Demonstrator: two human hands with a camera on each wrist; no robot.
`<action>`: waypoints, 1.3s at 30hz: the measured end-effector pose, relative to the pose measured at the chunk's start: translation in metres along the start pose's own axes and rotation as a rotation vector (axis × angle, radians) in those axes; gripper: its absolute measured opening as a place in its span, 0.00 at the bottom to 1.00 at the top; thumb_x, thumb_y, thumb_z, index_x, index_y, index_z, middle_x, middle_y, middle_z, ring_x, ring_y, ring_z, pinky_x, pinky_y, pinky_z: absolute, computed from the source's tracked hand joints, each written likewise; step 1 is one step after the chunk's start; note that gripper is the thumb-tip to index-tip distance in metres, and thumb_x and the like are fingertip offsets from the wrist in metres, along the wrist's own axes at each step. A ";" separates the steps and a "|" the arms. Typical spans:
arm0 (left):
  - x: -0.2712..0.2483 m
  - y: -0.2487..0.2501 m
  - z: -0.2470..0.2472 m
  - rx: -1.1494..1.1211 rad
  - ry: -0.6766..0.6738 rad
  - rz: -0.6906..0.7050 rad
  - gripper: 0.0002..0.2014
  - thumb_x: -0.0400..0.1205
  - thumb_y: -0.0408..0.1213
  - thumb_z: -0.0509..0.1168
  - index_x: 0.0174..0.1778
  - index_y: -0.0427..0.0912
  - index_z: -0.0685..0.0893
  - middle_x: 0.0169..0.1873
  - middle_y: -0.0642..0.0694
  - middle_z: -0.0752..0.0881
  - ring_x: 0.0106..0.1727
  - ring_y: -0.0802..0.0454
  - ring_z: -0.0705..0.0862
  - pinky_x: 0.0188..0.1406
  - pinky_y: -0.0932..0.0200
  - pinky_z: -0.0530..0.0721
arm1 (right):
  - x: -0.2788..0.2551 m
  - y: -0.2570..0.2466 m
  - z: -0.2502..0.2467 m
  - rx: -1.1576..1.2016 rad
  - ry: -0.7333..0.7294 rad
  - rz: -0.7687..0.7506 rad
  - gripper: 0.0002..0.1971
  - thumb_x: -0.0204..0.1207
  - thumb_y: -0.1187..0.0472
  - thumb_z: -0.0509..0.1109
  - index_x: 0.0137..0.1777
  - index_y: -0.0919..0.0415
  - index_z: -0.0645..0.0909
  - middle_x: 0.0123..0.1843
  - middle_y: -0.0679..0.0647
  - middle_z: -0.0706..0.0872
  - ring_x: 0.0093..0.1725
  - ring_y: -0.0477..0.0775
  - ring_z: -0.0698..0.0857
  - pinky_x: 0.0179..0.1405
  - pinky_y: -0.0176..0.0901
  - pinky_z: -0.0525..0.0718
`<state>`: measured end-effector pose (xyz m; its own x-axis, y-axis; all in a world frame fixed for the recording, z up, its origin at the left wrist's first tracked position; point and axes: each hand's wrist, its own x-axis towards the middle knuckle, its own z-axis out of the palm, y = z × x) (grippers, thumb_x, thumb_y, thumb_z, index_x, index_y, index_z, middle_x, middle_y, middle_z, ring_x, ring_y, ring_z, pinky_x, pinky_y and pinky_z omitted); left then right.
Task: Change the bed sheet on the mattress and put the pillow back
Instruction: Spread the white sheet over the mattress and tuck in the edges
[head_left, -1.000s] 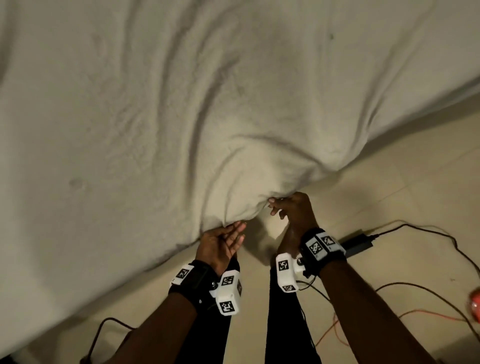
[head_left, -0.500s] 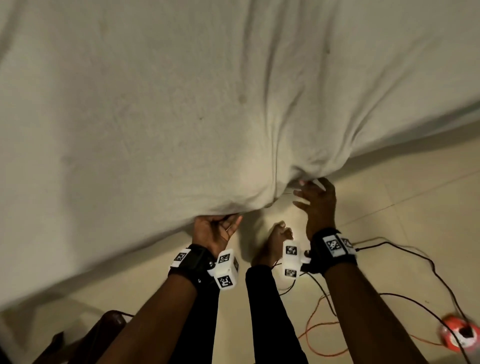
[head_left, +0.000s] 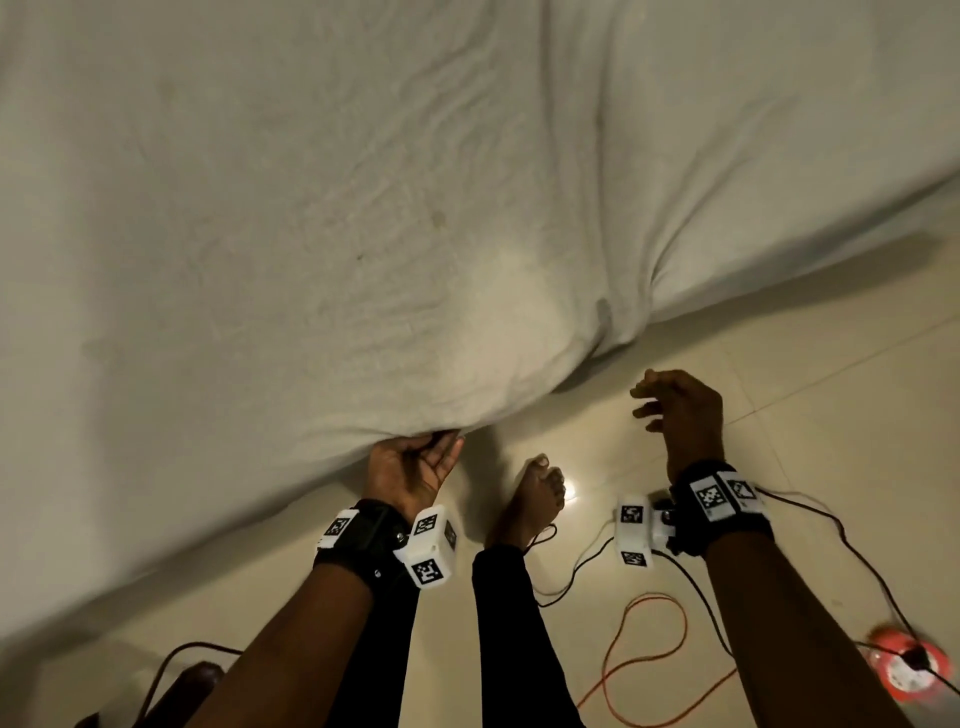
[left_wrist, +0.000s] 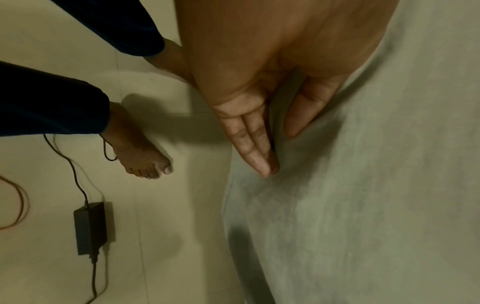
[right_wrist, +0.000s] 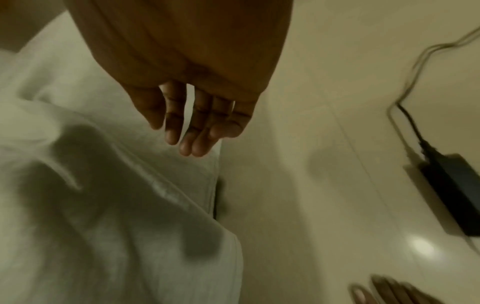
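Sheet (head_left: 363, 208) corner lay just left of your released right hand (head_left: 680, 415) (nearer); your left hand (head_left: 410, 467) pressed its edge, fingers straight.

left hand (head_left: 415, 470): palm up, fingers straight | right hand (head_left: 680, 410): loose (holding nothing)

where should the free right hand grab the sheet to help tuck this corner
Probably the drooping corner fold of the sheet, where the cloth bunches into a pinchable ridge. Bring the right hand in from below, on the floor side; the left hand already presses the edge beside it.
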<state>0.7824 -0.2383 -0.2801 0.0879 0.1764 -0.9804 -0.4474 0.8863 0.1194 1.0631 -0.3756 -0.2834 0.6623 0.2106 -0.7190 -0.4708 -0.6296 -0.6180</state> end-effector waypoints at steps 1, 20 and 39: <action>0.002 0.000 0.000 -0.003 -0.006 0.003 0.14 0.68 0.22 0.58 0.48 0.33 0.82 0.42 0.37 0.92 0.48 0.37 0.93 0.42 0.44 0.93 | 0.000 -0.008 0.001 0.009 -0.015 -0.053 0.10 0.82 0.58 0.70 0.51 0.66 0.86 0.42 0.57 0.92 0.31 0.52 0.86 0.29 0.42 0.78; 0.002 -0.010 0.015 0.044 -0.028 -0.030 0.14 0.69 0.23 0.59 0.47 0.32 0.85 0.45 0.35 0.92 0.51 0.39 0.92 0.48 0.45 0.92 | 0.079 -0.063 -0.060 -0.240 0.299 -0.149 0.15 0.84 0.56 0.63 0.37 0.58 0.83 0.45 0.66 0.92 0.26 0.55 0.85 0.25 0.39 0.80; 0.004 -0.006 0.010 0.075 -0.087 -0.077 0.14 0.76 0.20 0.58 0.51 0.33 0.85 0.53 0.36 0.91 0.63 0.39 0.88 0.55 0.48 0.90 | 0.084 -0.097 -0.042 -0.103 0.332 -0.210 0.09 0.80 0.55 0.59 0.45 0.54 0.80 0.41 0.58 0.87 0.23 0.50 0.83 0.23 0.43 0.76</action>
<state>0.7944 -0.2387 -0.2827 0.1975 0.1405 -0.9702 -0.3686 0.9277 0.0593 1.1891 -0.3283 -0.2709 0.8980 0.1006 -0.4284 -0.2555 -0.6734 -0.6937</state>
